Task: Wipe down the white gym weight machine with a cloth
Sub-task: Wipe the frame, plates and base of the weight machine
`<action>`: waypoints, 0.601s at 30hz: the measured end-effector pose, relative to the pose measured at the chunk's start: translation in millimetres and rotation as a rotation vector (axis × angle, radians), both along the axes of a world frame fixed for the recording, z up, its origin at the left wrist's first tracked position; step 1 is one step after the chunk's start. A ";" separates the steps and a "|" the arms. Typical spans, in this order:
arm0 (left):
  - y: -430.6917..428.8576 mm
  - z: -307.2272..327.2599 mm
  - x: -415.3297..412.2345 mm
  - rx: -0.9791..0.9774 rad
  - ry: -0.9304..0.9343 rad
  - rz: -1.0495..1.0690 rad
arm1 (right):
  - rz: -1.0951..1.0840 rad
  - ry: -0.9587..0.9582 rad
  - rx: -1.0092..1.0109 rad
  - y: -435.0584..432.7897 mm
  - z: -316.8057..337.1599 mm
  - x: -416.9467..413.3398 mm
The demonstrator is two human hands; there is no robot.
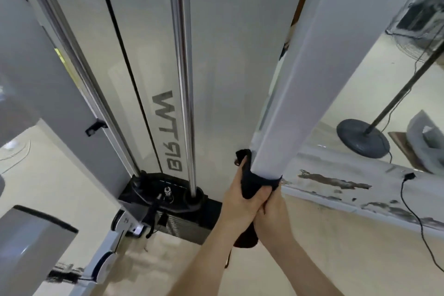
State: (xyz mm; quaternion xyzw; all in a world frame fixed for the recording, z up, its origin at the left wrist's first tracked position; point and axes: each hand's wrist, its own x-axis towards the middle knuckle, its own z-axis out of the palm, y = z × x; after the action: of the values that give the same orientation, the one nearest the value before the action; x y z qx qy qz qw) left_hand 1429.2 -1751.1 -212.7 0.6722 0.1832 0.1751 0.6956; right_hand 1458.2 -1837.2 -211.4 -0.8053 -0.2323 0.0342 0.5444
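Observation:
The white gym weight machine fills the view, with a wide white panel (pixel 216 67) bearing dark lettering and a chrome guide rod (pixel 182 79). A white upright post (pixel 295 84) slants down at right of centre. A black cloth (pixel 249 187) is wrapped round the post's lower part. My left hand (pixel 236 202) grips the cloth on the post's left side. My right hand (pixel 274 214) grips the cloth from the right and below, touching the left hand. A loose end of the cloth hangs down between my forearms.
The black weight stack (pixel 182 209) sits at the rod's foot. A fan stand with a round dark base (pixel 362 138) and a trailing black cable (pixel 418 218) stand at right, behind a scuffed white base rail (pixel 360 190). Pale floor lies below.

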 end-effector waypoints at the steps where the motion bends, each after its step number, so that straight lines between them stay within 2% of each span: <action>1: -1.1 -13.9 -1.8 0.019 -0.009 0.004 | 0.015 0.062 -0.005 -1.5 -23.0 -2.4; 4: -4.1 -45.0 1.2 0.085 -0.085 0.022 | 0.001 0.099 -0.077 -1.1 -80.8 -3.0; 7: -9.8 -78.9 7.2 0.149 -0.210 0.094 | 0.074 0.002 0.071 0.8 -113.1 3.2; 9: -14.9 -109.7 9.2 0.196 -0.281 0.152 | 0.076 -0.116 0.094 1.4 -131.7 7.8; 11: -15.8 -142.4 9.5 0.217 -0.343 0.183 | 0.085 -0.153 0.138 3.2 -152.9 13.6; 15: -8.0 -196.4 15.4 0.206 -0.377 0.151 | 0.106 -0.320 0.176 4.2 -207.9 29.2; 18: 3.6 -241.7 15.0 0.299 -0.352 0.085 | 0.114 -0.482 0.218 3.0 -247.0 37.8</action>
State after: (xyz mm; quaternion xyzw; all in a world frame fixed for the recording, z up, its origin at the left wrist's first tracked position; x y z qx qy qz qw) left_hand 1444.2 -1747.5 -454.4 0.7183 0.0593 0.3442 0.6016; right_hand 1496.1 -1834.2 -458.4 -0.7124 -0.4026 -0.1530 0.5541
